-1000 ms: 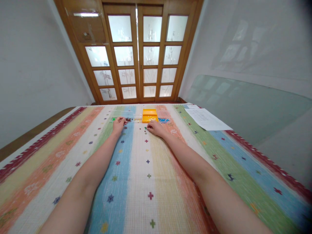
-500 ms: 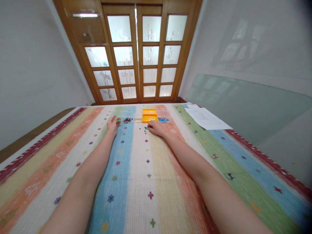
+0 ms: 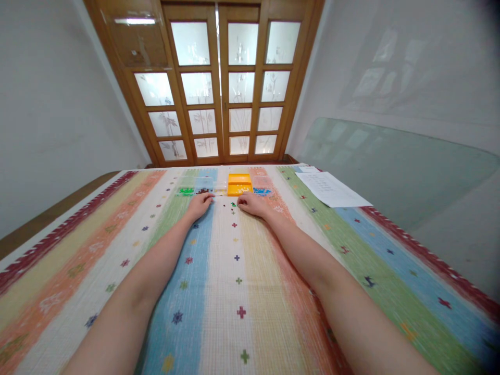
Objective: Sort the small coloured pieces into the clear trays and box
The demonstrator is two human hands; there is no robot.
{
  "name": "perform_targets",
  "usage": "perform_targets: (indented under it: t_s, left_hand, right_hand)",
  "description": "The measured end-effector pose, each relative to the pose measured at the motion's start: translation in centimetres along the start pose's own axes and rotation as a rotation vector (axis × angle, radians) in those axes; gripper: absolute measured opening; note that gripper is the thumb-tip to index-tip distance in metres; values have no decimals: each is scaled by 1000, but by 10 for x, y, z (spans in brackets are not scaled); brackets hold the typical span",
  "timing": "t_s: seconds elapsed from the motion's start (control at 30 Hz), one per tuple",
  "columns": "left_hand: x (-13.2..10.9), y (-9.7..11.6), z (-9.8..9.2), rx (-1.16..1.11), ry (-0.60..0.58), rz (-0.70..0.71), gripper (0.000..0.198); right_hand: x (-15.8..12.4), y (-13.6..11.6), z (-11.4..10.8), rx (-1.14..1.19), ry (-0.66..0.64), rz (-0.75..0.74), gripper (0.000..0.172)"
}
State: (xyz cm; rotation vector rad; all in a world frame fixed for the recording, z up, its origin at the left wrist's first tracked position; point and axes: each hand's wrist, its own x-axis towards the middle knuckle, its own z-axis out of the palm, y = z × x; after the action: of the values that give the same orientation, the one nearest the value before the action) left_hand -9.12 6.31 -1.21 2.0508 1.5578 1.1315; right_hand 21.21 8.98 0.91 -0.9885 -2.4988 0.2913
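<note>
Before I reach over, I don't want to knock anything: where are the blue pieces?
In the head view, the blue pieces lie just right of the yellow box, beyond the right hand.

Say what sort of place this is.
Probably a room in a home, perhaps a dining room: a striped tablecloth, wooden doors with frosted panes, and plain pale walls.

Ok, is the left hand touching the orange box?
Apart. The head view shows the left hand ending short of the orange box, on its left, with a visible gap between them.
</note>
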Motion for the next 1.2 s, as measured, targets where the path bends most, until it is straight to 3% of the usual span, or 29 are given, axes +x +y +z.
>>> perform_targets:
  t_s: [0.2, 0.33, 0.53, 0.7, 0.9, 1.2]
  left_hand:
    - [-7, 32, 12, 249, -173, 239, 27]
    - [-10, 41, 15, 328, -215, 321, 26]
    - [-14, 47, 20, 357, -231, 361, 28]
    - [-16, 49, 24, 362, -197, 374, 31]
    - [-14, 53, 28, 329, -318, 475, 39]
    - [-15, 60, 20, 320, -351, 476, 36]
  right_hand:
    - [6, -2, 19, 55, 1, -121, 16]
    - [5, -2, 21, 87, 33, -99, 15]
    - [6, -6, 21, 35, 24, -37, 4]
    - [9, -13, 31, -59, 100, 60, 12]
    - [8, -15, 29, -51, 106, 78, 13]
    - [9, -10, 25, -68, 148, 238, 14]
